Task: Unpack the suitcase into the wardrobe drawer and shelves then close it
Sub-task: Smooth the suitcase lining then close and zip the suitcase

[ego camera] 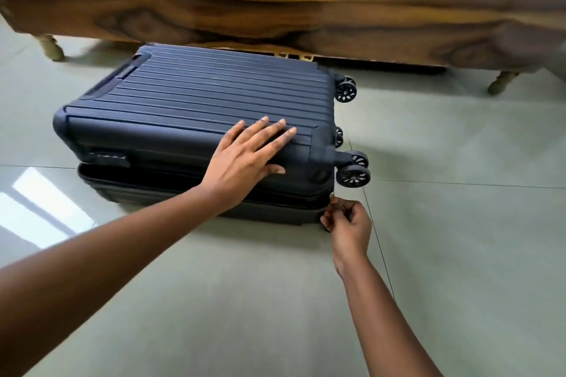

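**Navy hard-shell case lying flat, zip pull pinched at its lower right corner**

Navy ribbed plastic forms the shell of the suitcase [196, 107], which is laid flat on the pale tiled floor [459, 223] in the middle of the frame, just in front of a wooden piece of furniture [275, 3] across the top. The shell is judged stiff and smooth, so a palm is likely to slide on it unless pressed down; whether it is full and heavy cannot be told. The case is best held by its edges or by the recessed handle toward the upper left, and opened only along the zip seam.

The long axis runs from left to right across the frame, tilted slightly; the wheels [352, 176] point to the right, the handle end to the left. The seam faces the bottom of the frame, and a dark gap is seen along it at the left.

The left hand [245, 159] is spread flat, fingers straight, pressed on the lid's near edge. The right hand [347, 220] is curled, its fingertips pinching the small zip pull [332, 195] at the lower right corner.
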